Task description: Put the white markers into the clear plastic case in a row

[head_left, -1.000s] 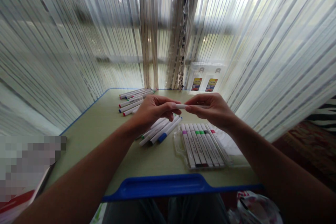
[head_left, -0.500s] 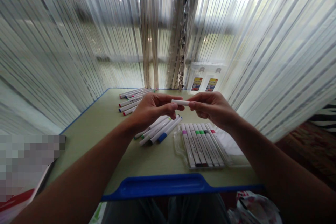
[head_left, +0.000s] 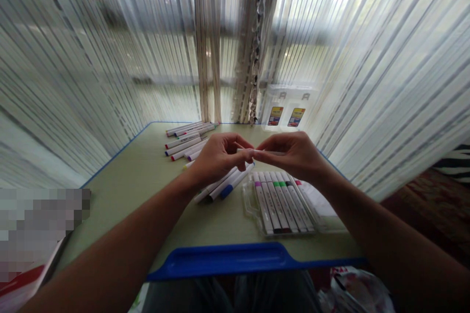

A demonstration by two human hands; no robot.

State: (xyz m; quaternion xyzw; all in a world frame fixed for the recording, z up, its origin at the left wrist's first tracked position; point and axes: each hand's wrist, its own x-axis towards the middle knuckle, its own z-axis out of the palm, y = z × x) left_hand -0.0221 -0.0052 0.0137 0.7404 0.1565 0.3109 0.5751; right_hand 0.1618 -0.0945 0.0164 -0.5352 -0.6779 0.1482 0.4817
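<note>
Above the middle of the table, my left hand [head_left: 223, 157] and my right hand [head_left: 291, 154] meet fingertip to fingertip. Both are closed on a thin white marker [head_left: 245, 151] lying roughly level between them; fingers cover much of it. Below my right hand, a clear plastic case [head_left: 248, 205] holds a row of white markers [head_left: 281, 205] with coloured bands. Under my left hand lie loose markers [head_left: 229, 185], one with a blue cap, partly hidden by the hand. Farther back on the left is another loose group of markers [head_left: 187, 144].
The pale green table [head_left: 132, 190] has a blue edge and a blue front tray [head_left: 227, 257]. An upright clear package [head_left: 286, 107] stands at the back before string curtains [head_left: 165, 34]. A plastic bag [head_left: 360, 288] sits below the front right edge.
My hands have come closer together, the right moving left and slightly down. Less of the marker shows between them. The markers on the table and in the case stay where they were.
</note>
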